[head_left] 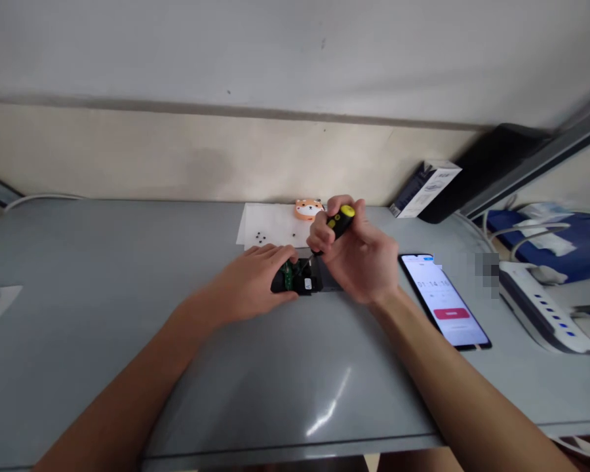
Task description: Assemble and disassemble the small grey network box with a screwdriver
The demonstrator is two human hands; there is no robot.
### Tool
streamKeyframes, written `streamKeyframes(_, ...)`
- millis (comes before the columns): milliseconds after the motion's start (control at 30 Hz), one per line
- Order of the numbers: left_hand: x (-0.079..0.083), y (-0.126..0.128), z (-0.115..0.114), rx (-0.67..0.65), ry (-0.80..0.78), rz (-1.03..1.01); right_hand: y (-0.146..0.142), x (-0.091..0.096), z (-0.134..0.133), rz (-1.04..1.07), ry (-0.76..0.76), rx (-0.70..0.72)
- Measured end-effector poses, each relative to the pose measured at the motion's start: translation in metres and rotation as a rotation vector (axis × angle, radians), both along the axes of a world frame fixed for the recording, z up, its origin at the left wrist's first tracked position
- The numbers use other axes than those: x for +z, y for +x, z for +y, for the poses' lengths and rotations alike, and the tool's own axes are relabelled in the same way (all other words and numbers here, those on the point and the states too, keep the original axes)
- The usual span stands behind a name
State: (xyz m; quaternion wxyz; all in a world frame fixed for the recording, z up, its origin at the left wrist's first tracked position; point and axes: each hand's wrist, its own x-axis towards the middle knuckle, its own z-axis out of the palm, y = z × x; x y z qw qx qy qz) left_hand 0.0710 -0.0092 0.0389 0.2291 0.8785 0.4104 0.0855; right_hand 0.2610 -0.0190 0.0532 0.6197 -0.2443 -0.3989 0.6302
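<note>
A small black electronic device [315,283] with its green circuit board exposed lies on the grey table. My left hand [255,280] is closed around its left end, thumb on the near side and fingers on the far side. In my right hand [361,252] is a black and yellow screwdriver [341,221], gripped by the handle. Its shaft slants down to the left, with the tip at the device's board; whether the tip sits in a screw I cannot tell. Behind the device, several tiny dark screws [260,237] lie on white paper [275,219].
An orange and white animal-faced object [309,209] sits on the paper's far edge. To the right lie a phone [445,301] showing a timer and a white router-like device [550,314]. A white and blue box [425,188] leans beside a black roll [476,174] at the wall.
</note>
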Motion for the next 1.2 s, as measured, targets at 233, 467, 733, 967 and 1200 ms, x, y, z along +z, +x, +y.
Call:
streamKeyframes(233, -0.004, -0.001, 0.003, -0.005, 0.012, -0.021, 0.000, 0.002, 0.001, 0.029, -0.019, -0.028)
streamKeyframes(467, -0.010, -0.003, 0.004, -0.012, 0.028, -0.029, -0.002, 0.005, -0.001, 0.011, -0.052, -0.004)
streamKeyframes(733, -0.006, -0.001, 0.004, -0.011, 0.025, -0.022, -0.002, 0.007, -0.001, 0.019, -0.077, -0.019)
streamKeyframes(967, -0.006, -0.002, 0.004, -0.014, 0.010, -0.043, -0.002, 0.004, -0.001, 0.011, -0.032, -0.020)
streamKeyframes(1200, -0.004, 0.000, 0.003, -0.026, 0.009, -0.045, -0.001, 0.004, -0.001, -0.020, -0.032, -0.050)
